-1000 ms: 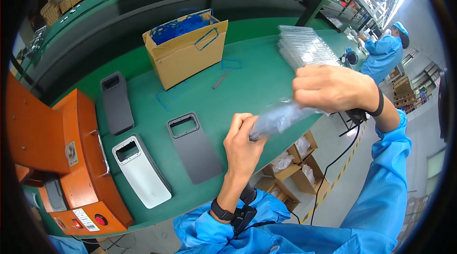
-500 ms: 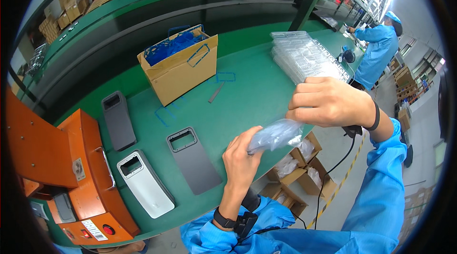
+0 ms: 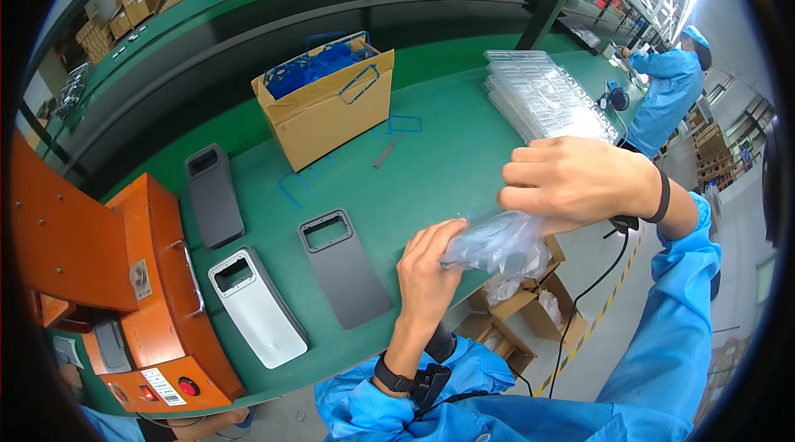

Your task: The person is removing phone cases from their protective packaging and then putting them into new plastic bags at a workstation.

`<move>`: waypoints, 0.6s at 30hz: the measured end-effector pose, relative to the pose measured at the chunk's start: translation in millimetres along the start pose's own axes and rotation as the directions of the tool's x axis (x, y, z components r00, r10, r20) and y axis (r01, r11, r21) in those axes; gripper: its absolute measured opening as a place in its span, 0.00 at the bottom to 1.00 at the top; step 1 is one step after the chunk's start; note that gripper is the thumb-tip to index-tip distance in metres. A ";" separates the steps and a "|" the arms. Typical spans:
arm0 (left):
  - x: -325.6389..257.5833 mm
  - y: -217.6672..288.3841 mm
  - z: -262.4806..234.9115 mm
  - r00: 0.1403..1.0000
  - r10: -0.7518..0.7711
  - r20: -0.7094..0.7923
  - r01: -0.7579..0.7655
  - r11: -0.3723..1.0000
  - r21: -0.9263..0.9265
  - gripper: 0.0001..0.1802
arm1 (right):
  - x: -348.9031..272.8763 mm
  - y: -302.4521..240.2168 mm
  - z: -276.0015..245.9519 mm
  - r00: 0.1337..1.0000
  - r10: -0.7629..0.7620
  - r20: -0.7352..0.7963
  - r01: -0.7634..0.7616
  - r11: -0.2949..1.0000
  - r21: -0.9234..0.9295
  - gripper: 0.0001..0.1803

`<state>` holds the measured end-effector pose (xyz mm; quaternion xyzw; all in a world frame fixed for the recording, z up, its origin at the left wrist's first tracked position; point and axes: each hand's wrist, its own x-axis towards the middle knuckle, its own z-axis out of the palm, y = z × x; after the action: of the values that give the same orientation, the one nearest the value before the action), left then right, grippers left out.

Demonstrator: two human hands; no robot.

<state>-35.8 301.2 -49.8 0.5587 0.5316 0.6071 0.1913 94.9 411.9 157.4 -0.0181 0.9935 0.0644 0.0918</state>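
Note:
Between my two hands, just past the table's near edge, hangs a clear plastic bag (image 3: 497, 245) with something greyish inside that I cannot make out. My left hand (image 3: 427, 270) grips its left end with curled fingers. At its upper right, my right hand (image 3: 580, 181) is closed on the bag with bent fingers. Left of my hands a grey housing (image 3: 349, 291) with a rectangular opening lies on the green table. A white housing (image 3: 265, 318) rests left of it, and another dark grey housing (image 3: 217, 208) lies farther back.
An orange machine (image 3: 170, 276) stands at the left edge. A cardboard box (image 3: 339, 123) of blue frames sits at the back, near a stack of clear trays (image 3: 546, 103). Open cartons (image 3: 538, 314) are on the floor below. A person in blue (image 3: 667, 90) works at far right.
My right hand has shifted slightly, and more of the bag shows between my hands. The whole scene has moved a little to the right in the picture.

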 end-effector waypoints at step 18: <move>2.9 -1.1 -5.5 0.997 -0.068 -0.040 0.069 0.997 0.032 0.44 | 15.4 17.9 3.9 0.984 -0.176 0.005 0.176 0.984 -0.033 0.09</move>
<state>-42.0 301.7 -48.3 0.5315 0.5641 0.6019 0.1923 79.7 429.8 153.0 -0.1071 0.9867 0.0727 0.0979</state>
